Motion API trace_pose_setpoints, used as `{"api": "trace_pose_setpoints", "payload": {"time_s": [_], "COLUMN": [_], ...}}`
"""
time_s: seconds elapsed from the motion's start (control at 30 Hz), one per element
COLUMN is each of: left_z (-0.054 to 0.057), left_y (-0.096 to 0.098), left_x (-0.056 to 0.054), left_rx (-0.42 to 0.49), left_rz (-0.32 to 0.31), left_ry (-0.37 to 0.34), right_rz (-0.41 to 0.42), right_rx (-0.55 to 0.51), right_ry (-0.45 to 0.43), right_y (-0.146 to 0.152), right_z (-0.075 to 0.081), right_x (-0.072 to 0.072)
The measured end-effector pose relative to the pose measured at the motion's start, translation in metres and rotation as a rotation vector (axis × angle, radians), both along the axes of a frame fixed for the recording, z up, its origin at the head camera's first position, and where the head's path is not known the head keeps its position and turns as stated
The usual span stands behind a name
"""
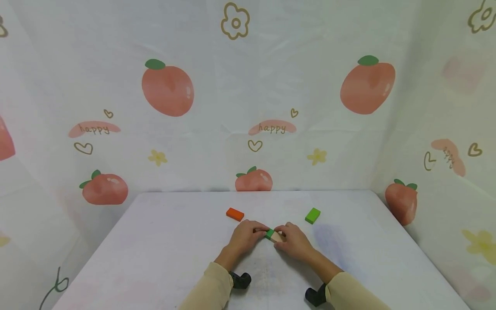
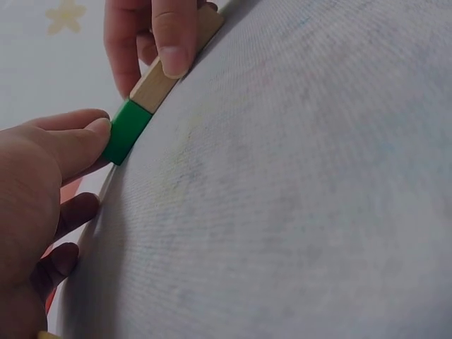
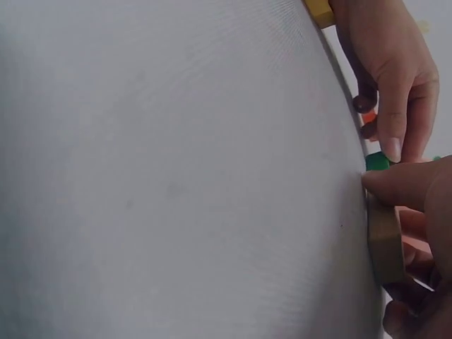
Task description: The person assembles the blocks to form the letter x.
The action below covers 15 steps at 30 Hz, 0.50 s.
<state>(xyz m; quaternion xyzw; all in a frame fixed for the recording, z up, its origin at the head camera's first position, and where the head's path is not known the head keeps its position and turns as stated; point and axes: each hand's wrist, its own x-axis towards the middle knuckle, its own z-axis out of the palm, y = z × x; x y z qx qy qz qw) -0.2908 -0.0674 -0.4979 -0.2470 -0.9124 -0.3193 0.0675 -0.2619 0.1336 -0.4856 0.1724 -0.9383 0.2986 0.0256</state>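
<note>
Near the middle of the table, my left hand (image 1: 245,236) pinches a small green block (image 2: 128,132) between thumb and fingers. From the other side my right hand (image 1: 295,241) grips a longer plain wooden block (image 2: 157,83), thumb on one side and fingers on the other. The two blocks meet end to end in the left wrist view, lying in one line on the white tabletop. Part of the wooden block (image 3: 385,240) is covered by the right thumb in the right wrist view.
An orange block (image 1: 235,214) lies behind the left hand, and a light green block (image 1: 312,215) behind the right. A yellow piece (image 3: 321,12) shows beside the left wrist. Black wrist mounts (image 1: 241,280) hang under the sleeves. A printed cloth (image 1: 217,86) surrounds the table (image 1: 174,258).
</note>
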Motion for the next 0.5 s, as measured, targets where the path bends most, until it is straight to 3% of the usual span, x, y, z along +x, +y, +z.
{"api": "trace_pose_setpoints", "payload": {"time_s": [0.33, 0.5], "left_z": [0.0031, 0.0072], "left_y": [0.002, 0.0014], "left_x": [0.0007, 0.0016], "left_rx": [0.006, 0.049], "left_rz": [0.033, 0.056], "left_ry": [-0.013, -0.073], "right_rz": [0.047, 0.112], "right_rx": [-0.048, -0.129], "right_ry": [0.058, 0.101], "right_y": [0.0023, 0.0081], "right_z": [0.0011, 0.002], "right_x": [-0.0039, -0.0054]}}
